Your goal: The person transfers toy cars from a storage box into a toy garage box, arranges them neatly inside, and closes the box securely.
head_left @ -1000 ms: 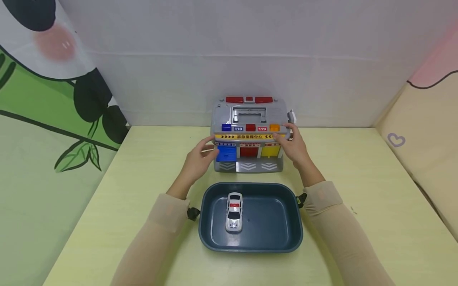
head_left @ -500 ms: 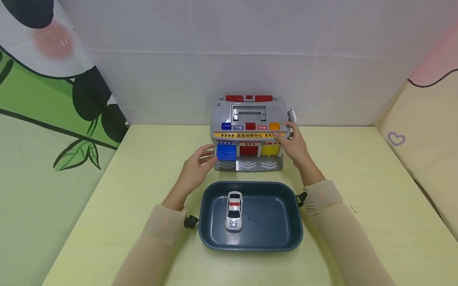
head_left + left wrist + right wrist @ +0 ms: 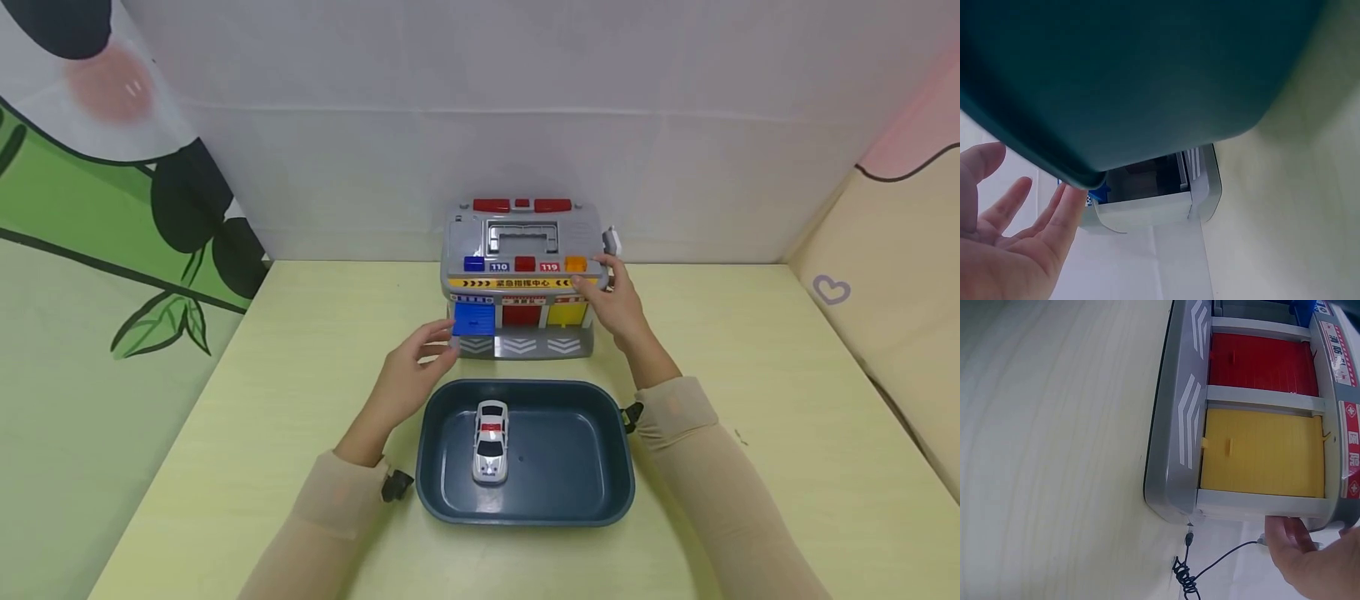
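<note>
A grey toy emergency station [image 3: 467,237] stands at the back of the table. Its blue door [image 3: 474,319] is swung up, and the left wrist view shows a dark open bay [image 3: 1154,178] beneath it. The red door [image 3: 1263,362] and yellow door [image 3: 1263,453] are down. My right hand [image 3: 618,310] grips the station's right end, thumb on the front of the roof edge. Off the station's front left corner is my left hand [image 3: 408,371], fingers loosely bent and holding nothing. A white toy police car [image 3: 491,471] lies in a dark blue tray [image 3: 570,458].
The tray sits between my forearms, just in front of the station, and its wall fills much of the left wrist view. A coiled black cord [image 3: 1185,572] hangs by the station's right side. A white cloth wall [image 3: 360,183] rises behind the table.
My left hand has drawn back from the blue door, down and toward me. The blue door stays raised. My right hand has kept its place on the station.
</note>
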The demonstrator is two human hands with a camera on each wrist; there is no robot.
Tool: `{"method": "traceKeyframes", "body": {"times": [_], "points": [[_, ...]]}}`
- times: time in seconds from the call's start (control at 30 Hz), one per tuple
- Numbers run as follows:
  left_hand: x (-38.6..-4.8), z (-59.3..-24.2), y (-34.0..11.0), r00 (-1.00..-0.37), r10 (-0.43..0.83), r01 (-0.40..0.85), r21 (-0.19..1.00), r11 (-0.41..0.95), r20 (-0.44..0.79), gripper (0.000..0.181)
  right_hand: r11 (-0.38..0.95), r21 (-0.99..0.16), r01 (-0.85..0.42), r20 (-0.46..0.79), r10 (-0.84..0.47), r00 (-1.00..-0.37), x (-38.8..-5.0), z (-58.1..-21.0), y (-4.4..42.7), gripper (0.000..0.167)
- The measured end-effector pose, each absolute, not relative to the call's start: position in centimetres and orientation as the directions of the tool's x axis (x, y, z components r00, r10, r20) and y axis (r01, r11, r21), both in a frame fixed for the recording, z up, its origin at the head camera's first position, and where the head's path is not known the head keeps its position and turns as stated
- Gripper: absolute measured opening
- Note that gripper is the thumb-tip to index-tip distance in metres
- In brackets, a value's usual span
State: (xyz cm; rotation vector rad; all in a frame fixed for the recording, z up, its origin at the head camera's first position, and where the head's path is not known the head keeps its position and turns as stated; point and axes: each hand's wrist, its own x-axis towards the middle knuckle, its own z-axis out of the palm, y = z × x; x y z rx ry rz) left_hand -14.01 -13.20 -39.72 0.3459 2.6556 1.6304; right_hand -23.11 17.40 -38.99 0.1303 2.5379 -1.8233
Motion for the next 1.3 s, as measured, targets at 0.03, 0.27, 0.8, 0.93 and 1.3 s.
{"method": "traceKeyframes", "body": {"times": [0.03,0.27,0.8,0.93,1.3], "points": [[-13.9,-39.8,-13.2,-0.975,0.190,0.188,0.881,0.435,0.114,0.045,0.316,-0.946,0.074,-0.057,0.061,-0.997,-23.1,-39.0,17.4,0.064],[-13.0,-40.1,-13.3,-0.972,0.212,0.184,0.892,0.413,0.103,0.043,0.320,-0.945,0.071,-0.052,0.067,-0.996,-23.2,-39.0,17.4,0.063],[-10.4,-41.3,-12.2,-0.903,0.429,0.233,0.865,0.444,0.023,0.040,0.320,-0.945,0.073,-0.055,0.066,-0.996,-23.2,-39.3,17.5,0.064],[-10.0,-41.3,-12.0,-0.894,0.448,0.237,0.846,0.478,-0.002,0.044,0.321,-0.944,0.072,-0.054,0.066,-0.996,-23.1,-39.3,17.5,0.064],[-9.4,-41.0,-10.7,-0.862,0.493,0.337,0.596,0.728,-0.115,0.061,0.325,-0.943,0.071,-0.051,0.069,-0.996,-23.2,-39.4,17.5,0.065]]}}
